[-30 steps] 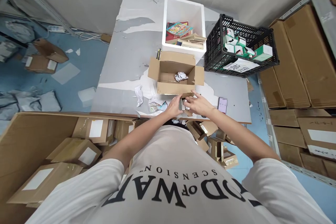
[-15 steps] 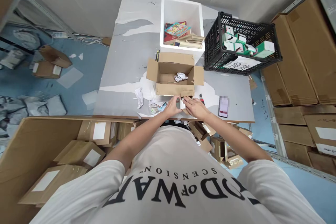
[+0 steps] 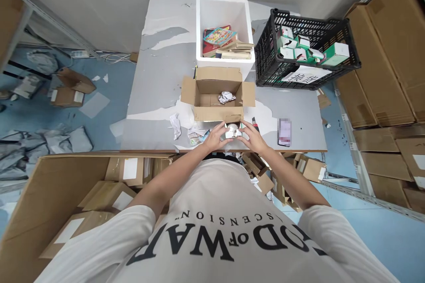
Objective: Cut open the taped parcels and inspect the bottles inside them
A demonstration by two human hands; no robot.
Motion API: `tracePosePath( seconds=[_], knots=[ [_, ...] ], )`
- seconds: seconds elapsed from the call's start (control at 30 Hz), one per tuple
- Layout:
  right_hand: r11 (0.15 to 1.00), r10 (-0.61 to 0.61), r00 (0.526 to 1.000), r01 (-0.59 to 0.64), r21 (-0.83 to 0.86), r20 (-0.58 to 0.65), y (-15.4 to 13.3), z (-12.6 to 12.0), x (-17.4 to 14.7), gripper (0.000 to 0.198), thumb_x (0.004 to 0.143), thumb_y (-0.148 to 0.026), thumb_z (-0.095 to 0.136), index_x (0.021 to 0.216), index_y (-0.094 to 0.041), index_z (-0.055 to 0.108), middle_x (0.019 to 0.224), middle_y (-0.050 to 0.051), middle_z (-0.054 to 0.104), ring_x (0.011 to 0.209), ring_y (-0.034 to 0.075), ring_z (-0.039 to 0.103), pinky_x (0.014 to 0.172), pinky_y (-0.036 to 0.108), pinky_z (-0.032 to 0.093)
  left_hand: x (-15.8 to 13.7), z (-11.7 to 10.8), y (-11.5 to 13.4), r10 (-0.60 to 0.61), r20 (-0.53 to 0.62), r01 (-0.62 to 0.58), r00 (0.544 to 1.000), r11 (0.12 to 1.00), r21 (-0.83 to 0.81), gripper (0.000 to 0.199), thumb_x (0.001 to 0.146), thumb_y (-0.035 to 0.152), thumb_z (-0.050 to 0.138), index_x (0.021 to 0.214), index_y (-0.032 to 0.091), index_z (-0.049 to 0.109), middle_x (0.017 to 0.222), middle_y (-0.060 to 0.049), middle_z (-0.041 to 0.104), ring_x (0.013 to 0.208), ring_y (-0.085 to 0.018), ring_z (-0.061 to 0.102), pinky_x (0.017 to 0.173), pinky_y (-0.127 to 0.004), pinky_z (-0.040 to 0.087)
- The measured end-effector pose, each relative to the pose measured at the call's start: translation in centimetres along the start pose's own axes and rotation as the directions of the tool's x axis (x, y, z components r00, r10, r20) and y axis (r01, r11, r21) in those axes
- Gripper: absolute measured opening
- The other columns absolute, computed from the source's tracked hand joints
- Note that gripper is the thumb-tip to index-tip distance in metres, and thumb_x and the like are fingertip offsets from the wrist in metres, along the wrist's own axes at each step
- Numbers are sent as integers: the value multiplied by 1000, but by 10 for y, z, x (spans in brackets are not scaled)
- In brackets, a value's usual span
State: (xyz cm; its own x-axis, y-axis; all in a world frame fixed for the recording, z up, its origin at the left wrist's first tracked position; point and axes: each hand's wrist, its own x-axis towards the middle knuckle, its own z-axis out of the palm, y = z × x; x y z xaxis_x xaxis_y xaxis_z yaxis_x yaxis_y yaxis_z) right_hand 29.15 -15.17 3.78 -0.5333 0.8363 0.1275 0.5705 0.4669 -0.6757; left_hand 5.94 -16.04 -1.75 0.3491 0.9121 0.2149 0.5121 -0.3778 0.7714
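Between my hands, close to the table's front edge, is a small box [image 3: 233, 134] with white flaps and a raised brown flap; something pale and rounded shows in its opening, too small to name. My left hand [image 3: 214, 138] grips the box's left side. From the right, my right hand [image 3: 253, 138] holds it with thumb and fingers. Just beyond stands an open cardboard carton [image 3: 215, 114], its flaps folded out, with crumpled paper [image 3: 226, 97] inside. A red-and-black tool [image 3: 255, 124], partly hidden, lies beside my right hand.
Books [image 3: 234, 48] fill part of a white foam box [image 3: 199, 31] at the back. A black crate [image 3: 265, 59] of green-and-white boxes stands right of it. A phone [image 3: 284, 132] lies at right, paper scraps [image 3: 175, 126] at left. Cartons [image 3: 99, 196] sit below the table.
My right hand has moved off the top of the small box to its right side. The box's white flaps and the pale rounded thing in it now show. The view has shifted slightly.
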Motion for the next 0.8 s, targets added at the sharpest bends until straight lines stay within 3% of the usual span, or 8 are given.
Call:
tracePosePath(
  seconds=[0.17, 0.27, 0.33, 0.43, 0.53, 0.6, 0.67, 0.8],
  knots=[
    [978, 144, 977, -116, 175, -155, 2, 25, 9, 34, 84, -54, 59, 94, -21, 62, 143, 16, 43, 134, 31, 43, 105, 52, 43, 2, 1, 11, -43, -35, 41, 998, 997, -63, 30, 87, 39, 58, 108, 17, 63, 117, -15, 64, 130, -29, 49, 106, -49, 42],
    [931, 248, 957, -191, 311, -153, 6, 30, 13, 49, 80, -57, 62, 113, -22, 55, 138, 17, 45, 129, 30, 47, 99, 50, 49, 4, 7, 16, -138, -85, 123, 987, 980, -158, 27, 87, 36, 57, 107, 18, 59, 116, -13, 63, 126, -28, 52, 101, -47, 46],
    [911, 265, 953, -198, 361, -147, 10, 27, 16, 70, 77, -57, 66, 131, -22, 40, 136, 17, 46, 127, 28, 48, 100, 50, 48, 4, 11, 18, -229, -122, 191, 966, 946, -262, 40, 84, 37, 60, 118, 18, 51, 124, -15, 59, 123, -27, 55, 94, -43, 51],
    [948, 157, 985, -129, 291, -74, 14, 18, 21, 76, 77, -52, 68, 139, -24, 35, 133, 16, 48, 125, 29, 49, 103, 53, 45, 4, 13, 20, -268, -129, 209, 955, 913, -351, 61, 81, 37, 65, 132, 18, 38, 134, -17, 51, 125, -27, 52, 91, -40, 52],
    [990, -32, 999, 31, 136, 7, 16, 8, 24, 41, 87, -43, 58, 123, -24, 54, 130, 14, 52, 126, 30, 48, 106, 55, 42, 7, 9, 17, -199, -81, 160, 977, 926, -341, 52, 85, 37, 61, 131, 20, 44, 133, -15, 53, 123, -25, 53, 97, -42, 49],
    [987, -155, 985, 153, 44, 69, 17, 4, 23, 27, 92, -38, 51, 113, -23, 60, 133, 13, 52, 132, 29, 44, 109, 56, 38, 9, 4, 15, -156, -65, 127, 986, 937, -324, 46, 87, 39, 59, 128, 20, 49, 128, -13, 56, 119, -25, 55, 98, -43, 47],
    [965, -251, 955, 259, -30, 157, 17, 2, 23, 27, 91, -39, 52, 109, -21, 61, 139, 14, 49, 138, 29, 37, 112, 57, 34, 11, 0, 14, -108, -54, 87, 993, 951, -298, 47, 87, 40, 58, 129, 20, 51, 126, -13, 58, 118, -25, 55, 100, -43, 46],
    [938, -280, 930, 318, -137, 240, 15, -1, 28, 29, 85, -39, 63, 105, -20, 61, 144, 16, 43, 138, 32, 36, 107, 56, 40, 14, -7, 15, -37, 2, 36, 999, 969, -244, 51, 88, 41, 58, 133, 20, 49, 132, -13, 56, 123, -26, 53, 105, -45, 42]
  ],
)
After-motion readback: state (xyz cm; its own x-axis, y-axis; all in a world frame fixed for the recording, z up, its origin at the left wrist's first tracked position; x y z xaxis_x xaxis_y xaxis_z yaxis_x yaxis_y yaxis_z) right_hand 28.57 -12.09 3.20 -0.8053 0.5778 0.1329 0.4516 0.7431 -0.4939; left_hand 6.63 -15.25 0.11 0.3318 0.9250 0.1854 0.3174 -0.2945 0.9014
